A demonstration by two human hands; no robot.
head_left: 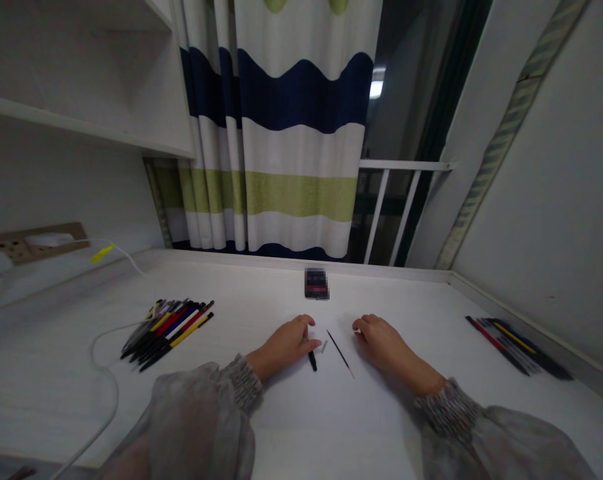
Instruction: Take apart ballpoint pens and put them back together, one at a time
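Observation:
Both my hands rest on a white table (pixel 281 427). My left hand (pixel 287 344) lies with its fingers curled round the top of a black pen barrel (pixel 312 361), whose lower end pokes out toward me. A small grey part (pixel 324 346) lies just right of it. Between the hands a thin dark pen refill (pixel 340 353) lies slantwise on the table. My right hand (pixel 381 342) sits right of the refill with fingertips pinched on something tiny and pale that I cannot make out.
A bundle of several pens (pixel 167 328) lies at the left, another row of pens (pixel 516 345) at the right by the wall. A small dark object (pixel 316 283) sits at the back centre. A white cable (pixel 106 373) loops along the left edge.

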